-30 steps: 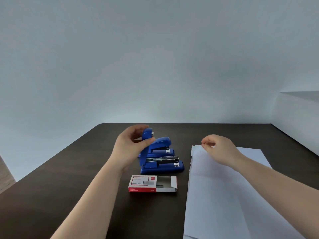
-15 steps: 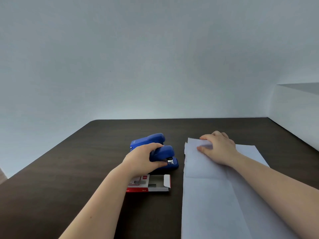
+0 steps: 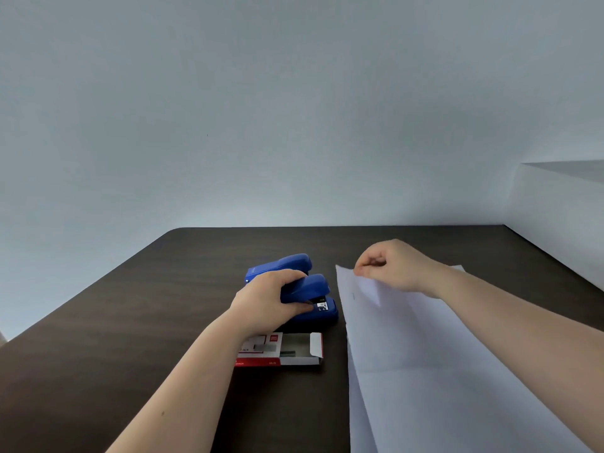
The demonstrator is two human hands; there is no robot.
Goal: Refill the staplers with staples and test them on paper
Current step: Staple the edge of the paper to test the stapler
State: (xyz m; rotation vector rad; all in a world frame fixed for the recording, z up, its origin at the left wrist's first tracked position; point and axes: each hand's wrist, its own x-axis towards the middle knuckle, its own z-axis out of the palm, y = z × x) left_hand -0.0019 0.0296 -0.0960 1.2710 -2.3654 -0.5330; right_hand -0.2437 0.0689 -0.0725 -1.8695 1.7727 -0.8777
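Observation:
Two blue staplers lie side by side on the dark table (image 3: 130, 322). My left hand (image 3: 268, 300) wraps around the near stapler (image 3: 313, 291), which is closed. The far stapler (image 3: 281, 264) sits just behind it, untouched and closed. A red and white staple box (image 3: 284, 349) lies in front of the staplers with its right end open. My right hand (image 3: 392, 266) pinches the far left corner of the white paper (image 3: 425, 371) and holds that corner lifted off the table.
A white ledge (image 3: 562, 204) rises along the table's right edge. The pale wall stands behind the table's far edge. Dark tabletop stretches to the left of the staplers.
My left hand closed the near stapler's lid and now grips its body. My right hand went from resting flat on the paper to pinching and lifting its far left corner.

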